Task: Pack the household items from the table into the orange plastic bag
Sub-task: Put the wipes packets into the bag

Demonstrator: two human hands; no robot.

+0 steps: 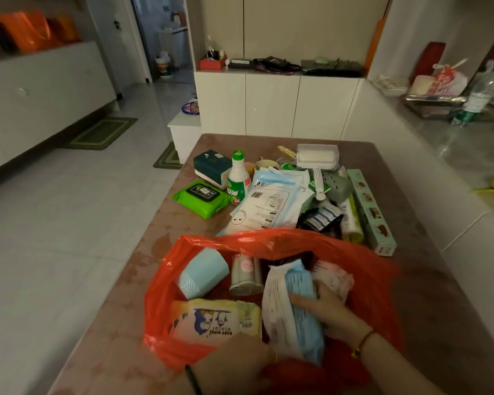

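Lying open-mouthed on the near end of the brown table (143, 243), the orange plastic bag (377, 280), already holding a pale blue cup (203, 273), a small bottle (246, 276) and a baby wipes pack (216, 322). Reaching into it, the right hand (322, 307), fingers closed around a blue-and-white packet (293, 306); gripping the bag's near rim, the left hand (240, 363). Waiting beyond the bag, a green wipes pack (201, 198), a white bottle (238, 178), a lint roller (317, 161) and a long box (371, 212).
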